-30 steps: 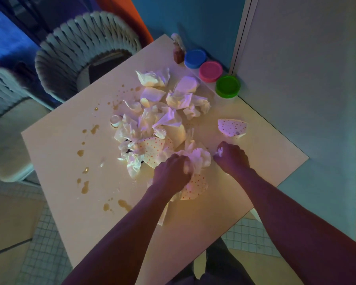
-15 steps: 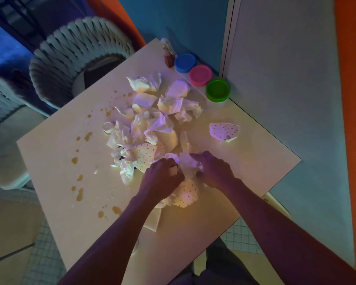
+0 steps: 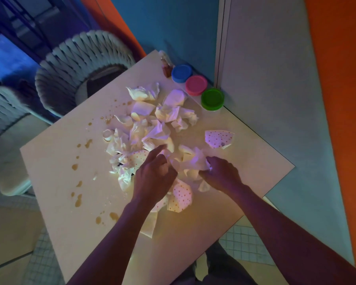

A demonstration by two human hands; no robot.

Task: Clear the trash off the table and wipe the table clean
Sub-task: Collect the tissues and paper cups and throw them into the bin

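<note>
The crumpled wad of white paper sits on the desk directly between the 2 hands, touching both. The right hand pinches its right edge with curled fingers. The left hand lies at its left edge, forefinger stretched toward the far pile of crumpled napkins, the other fingers loosely bent (whether they grip anything I cannot tell). The wad's long axis runs roughly left to right, so I judge either hand could close on it; the right already has it. A dotted scrap lies apart, far right. No writing is legible anywhere.
</note>
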